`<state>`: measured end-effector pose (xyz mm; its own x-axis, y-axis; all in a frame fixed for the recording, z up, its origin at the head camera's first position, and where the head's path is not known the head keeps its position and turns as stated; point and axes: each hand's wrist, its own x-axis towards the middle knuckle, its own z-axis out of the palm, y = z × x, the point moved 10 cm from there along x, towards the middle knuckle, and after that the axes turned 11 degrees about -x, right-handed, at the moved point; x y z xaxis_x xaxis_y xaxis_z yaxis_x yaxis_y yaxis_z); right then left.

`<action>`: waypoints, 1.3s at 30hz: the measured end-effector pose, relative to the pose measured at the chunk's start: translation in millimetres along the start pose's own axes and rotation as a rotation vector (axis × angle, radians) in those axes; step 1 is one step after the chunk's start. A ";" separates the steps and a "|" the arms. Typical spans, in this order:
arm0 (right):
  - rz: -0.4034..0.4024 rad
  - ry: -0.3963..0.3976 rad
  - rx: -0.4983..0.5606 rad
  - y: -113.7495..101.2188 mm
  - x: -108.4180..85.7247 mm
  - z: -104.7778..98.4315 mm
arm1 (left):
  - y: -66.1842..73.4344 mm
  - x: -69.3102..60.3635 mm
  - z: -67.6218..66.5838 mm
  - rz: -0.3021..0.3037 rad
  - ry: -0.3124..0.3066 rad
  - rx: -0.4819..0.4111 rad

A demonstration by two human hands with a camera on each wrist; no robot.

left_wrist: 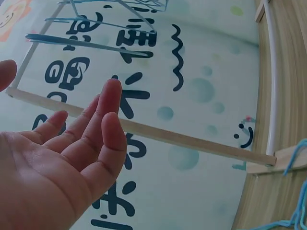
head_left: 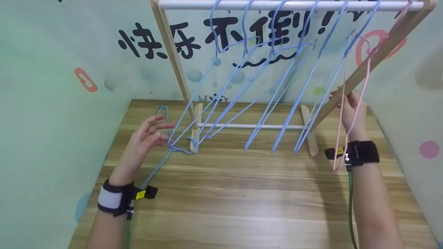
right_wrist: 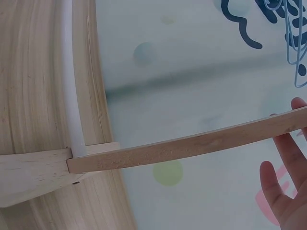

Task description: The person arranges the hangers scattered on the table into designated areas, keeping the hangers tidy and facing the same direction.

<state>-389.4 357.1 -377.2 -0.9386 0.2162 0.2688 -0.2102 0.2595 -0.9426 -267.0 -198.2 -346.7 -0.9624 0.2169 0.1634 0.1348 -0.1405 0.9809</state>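
Observation:
Several blue wire hangers (head_left: 226,83) hang from the white top rail (head_left: 193,5) of a wooden rack, and a pink hanger (head_left: 363,84) hangs at its right end. My left hand (head_left: 142,140) is raised beside the leftmost hanger, fingers loosely spread; its palm holds nothing in the left wrist view. More blue hangers (head_left: 161,162) lie on the table by that hand, partly hidden by the wrist strap. My right hand (head_left: 353,107) is at the rack's right post (head_left: 367,67). In the right wrist view, straight fingers (right_wrist: 290,155) reach behind the post while the thumb stands apart from it.
The rack stands on wooden feet (head_left: 309,133) joined by a white lower bar (head_left: 249,126), on a wood-grain table (head_left: 221,193). Printed pale green panels (head_left: 69,121) enclose the back and sides. A green cable (head_left: 350,207) runs along the right forearm.

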 end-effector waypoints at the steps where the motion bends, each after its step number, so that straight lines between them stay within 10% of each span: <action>1: -0.007 0.004 0.000 -0.5 -0.1 -0.2 | -3.6 -1.8 -4.5 -0.008 0.016 0.014; 19: 0.003 -0.010 -0.060 1.2 2.4 1.1 | -106.1 -42.4 -89.1 -0.358 0.157 0.474; 29: 0.000 -0.004 -0.008 4.0 1.9 0.3 | -147.9 -65.7 -113.7 -0.532 0.142 0.821; 39: 0.036 0.019 -0.023 7.4 2.4 -3.1 | -164.6 -75.2 -121.7 -0.518 0.177 0.879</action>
<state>-392.3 362.4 -383.0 -0.9402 0.2435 0.2382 -0.1692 0.2730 -0.9470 -245.6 -308.9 -533.4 -0.9628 -0.1056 -0.2486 -0.2495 0.7002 0.6689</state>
